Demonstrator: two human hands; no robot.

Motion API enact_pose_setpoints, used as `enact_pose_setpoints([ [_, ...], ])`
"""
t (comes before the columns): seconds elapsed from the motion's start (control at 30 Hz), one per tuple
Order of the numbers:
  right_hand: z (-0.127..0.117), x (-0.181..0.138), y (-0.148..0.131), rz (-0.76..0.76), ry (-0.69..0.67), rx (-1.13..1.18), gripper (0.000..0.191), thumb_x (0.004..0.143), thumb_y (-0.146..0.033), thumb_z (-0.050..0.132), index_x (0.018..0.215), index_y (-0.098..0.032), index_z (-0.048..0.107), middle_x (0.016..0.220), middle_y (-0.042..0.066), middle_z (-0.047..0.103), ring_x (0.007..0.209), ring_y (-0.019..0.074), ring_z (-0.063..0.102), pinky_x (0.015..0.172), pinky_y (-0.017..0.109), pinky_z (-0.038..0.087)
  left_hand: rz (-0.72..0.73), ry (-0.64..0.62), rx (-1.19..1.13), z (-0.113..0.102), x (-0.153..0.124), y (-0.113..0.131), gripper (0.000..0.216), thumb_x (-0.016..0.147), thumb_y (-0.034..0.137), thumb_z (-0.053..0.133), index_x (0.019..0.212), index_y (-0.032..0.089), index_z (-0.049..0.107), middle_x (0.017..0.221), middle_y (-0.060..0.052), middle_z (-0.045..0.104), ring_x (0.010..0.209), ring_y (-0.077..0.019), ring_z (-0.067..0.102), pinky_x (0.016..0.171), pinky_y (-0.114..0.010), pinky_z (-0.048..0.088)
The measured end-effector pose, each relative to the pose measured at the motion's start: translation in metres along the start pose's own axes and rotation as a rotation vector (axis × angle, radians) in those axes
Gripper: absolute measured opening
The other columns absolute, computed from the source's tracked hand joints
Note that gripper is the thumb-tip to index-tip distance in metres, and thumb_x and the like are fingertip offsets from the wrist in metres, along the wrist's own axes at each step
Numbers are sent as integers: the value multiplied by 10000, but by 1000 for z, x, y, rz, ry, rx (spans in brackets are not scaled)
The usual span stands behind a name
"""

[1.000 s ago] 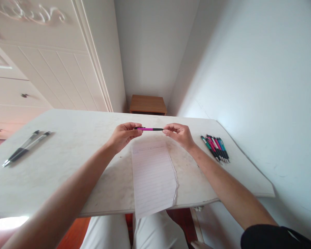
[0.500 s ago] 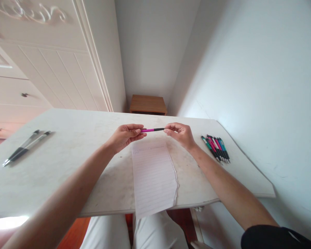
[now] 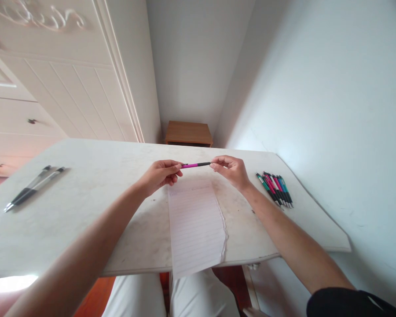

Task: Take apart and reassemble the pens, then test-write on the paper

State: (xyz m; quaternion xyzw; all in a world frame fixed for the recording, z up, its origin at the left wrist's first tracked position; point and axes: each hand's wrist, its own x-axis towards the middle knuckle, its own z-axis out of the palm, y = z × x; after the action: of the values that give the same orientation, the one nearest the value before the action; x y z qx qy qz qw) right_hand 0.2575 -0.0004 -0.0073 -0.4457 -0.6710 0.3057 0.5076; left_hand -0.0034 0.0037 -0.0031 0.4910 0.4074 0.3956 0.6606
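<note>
While the left hand [image 3: 161, 175] pinches the rear of a magenta-and-black pen [image 3: 194, 165] just past the far end of the lined sheet [image 3: 198, 224], the right hand [image 3: 231, 170] appears to grip its tip between thumb and fingertips. Right of the sheet lies a cluster of coloured pens [image 3: 277, 190]; left of it, two silver-and-black pens [image 3: 29, 192].

On 1 counter [image 3: 99, 171], 2 light-barrelled pens [image 3: 28, 192] lie toward the left edge. Toward the right edge lies 1 cluster of coloured pens [image 3: 277, 190], at least 6 of them, packed too closely for an exact count. 1 lined sheet of paper [image 3: 196, 229] overhangs the near edge. Nearer the far edge, 2 hands, 1 left hand [image 3: 161, 175] and 1 right hand [image 3: 230, 171], share 1 magenta pen [image 3: 192, 166]. Beyond that edge stands 1 wooden cabinet [image 3: 188, 131].
</note>
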Motion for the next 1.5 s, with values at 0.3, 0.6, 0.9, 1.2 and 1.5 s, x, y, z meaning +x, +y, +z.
enact_pose_setpoints([
  [0.3,1,0,-2,4,-12,-17,250,715,-412,762,800,-179,733,761,42,732,657,154,655,667,292,547,-77,36,-169,-2,2,0,219,724,234,787,878,86,738,767,-73,661,548,-51,488,459,-155,393],
  [0.6,1,-1,0,-6,-34,-35,234,725,-401,760,809,-184,739,782,47,734,676,159,661,682,300,547,-67,56,-82,-2,2,-2,374,633,232,857,953,98,719,700,-31,629,633,-100,574,596,-214,499],
  [0.9,1,-2,-1,-18,-30,-55,228,728,-398,756,807,-185,744,795,47,735,682,160,655,684,300,540,-50,73,-79,-2,3,-1,275,654,191,825,893,125,704,707,-43,664,627,-103,613,548,-174,499],
  [1.2,3,-1,-1,-27,-29,-50,257,722,-420,756,806,-177,744,777,49,734,662,156,649,672,297,535,-4,115,-260,1,4,0,78,758,67,726,835,57,718,798,-92,707,721,-147,697,743,-236,600],
  [1.5,2,-2,0,-37,-30,-53,231,733,-400,757,807,-182,744,785,44,734,662,150,649,669,291,532,-26,110,-252,-1,4,-2,189,657,-1,789,835,41,739,850,-122,736,786,-153,701,786,-195,590],
])
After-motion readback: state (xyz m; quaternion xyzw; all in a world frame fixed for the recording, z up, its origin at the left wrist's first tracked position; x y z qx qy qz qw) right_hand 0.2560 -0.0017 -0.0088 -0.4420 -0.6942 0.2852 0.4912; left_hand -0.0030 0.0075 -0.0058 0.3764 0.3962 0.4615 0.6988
